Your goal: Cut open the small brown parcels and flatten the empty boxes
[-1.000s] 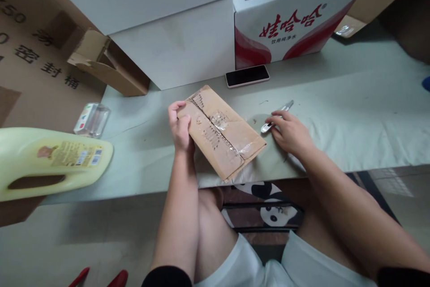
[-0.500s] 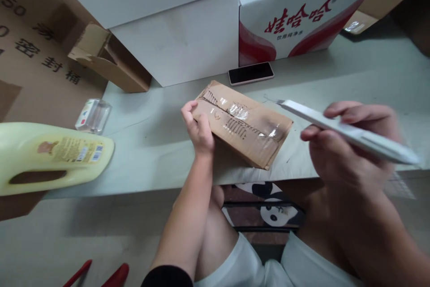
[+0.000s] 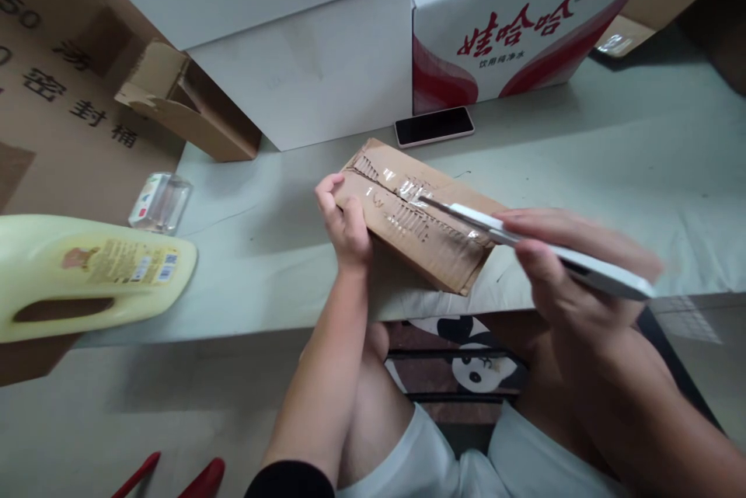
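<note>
A small brown cardboard box (image 3: 402, 210) with clear tape and torn patches along its top seam rests tilted at the front of the table. My left hand (image 3: 348, 228) grips its left end, thumb on top and fingers round the far side. In my right hand (image 3: 583, 265) is a white utility knife (image 3: 559, 251), its blade out and pointing left. The blade's tip lies over the taped middle of the box; whether it cuts in I cannot tell.
A phone (image 3: 434, 127) lies behind the box, before large white cartons (image 3: 332, 67) and a red-and-white carton (image 3: 513, 47). To the left are an open cardboard box (image 3: 203, 113), a clear plastic container (image 3: 163, 201) and a yellow jug (image 3: 145, 273). The table's front edge is near my knees.
My right hand has moved left with the utility knife, bringing the blade from beyond the box's right end to over its taped seam. My left hand and the box have stayed put.
</note>
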The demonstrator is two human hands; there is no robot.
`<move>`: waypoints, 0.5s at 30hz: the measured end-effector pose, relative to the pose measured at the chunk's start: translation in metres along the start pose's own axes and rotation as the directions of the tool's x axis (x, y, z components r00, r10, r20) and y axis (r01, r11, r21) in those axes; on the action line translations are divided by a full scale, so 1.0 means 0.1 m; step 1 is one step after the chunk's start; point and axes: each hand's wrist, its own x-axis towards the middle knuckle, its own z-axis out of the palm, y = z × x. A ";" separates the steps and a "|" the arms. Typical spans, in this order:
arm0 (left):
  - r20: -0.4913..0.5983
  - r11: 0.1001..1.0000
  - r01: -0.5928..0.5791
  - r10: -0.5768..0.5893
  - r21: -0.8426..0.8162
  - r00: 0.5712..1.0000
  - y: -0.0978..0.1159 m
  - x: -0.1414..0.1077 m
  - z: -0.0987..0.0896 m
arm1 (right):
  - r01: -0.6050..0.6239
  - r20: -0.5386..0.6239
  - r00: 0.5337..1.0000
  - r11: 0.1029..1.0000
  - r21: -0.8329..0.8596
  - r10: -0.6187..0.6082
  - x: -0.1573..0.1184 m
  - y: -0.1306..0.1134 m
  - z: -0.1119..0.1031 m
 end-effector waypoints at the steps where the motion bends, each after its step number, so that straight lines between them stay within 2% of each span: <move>1: 0.002 1.000 -0.002 0.002 0.000 1.000 0.00 0.00 0.00 | 0.028 0.028 0.999 1.000 0.006 -0.028 0.01 -0.01 0.02; 4: 0.007 1.000 -0.005 0.005 0.004 1.000 0.00 0.00 0.00 | 0.056 0.104 0.993 0.998 -0.004 -0.055 0.04 -0.04 0.07; 11: 0.029 1.000 0.009 -0.008 -0.016 1.000 0.00 0.00 -0.01 | 0.067 0.049 0.997 0.998 -0.016 -0.066 -0.01 0.00 0.05; 15: 0.016 1.000 -0.003 0.003 -0.008 1.000 0.01 0.00 0.00 | 0.063 0.083 0.995 0.997 -0.045 -0.059 0.02 -0.01 0.06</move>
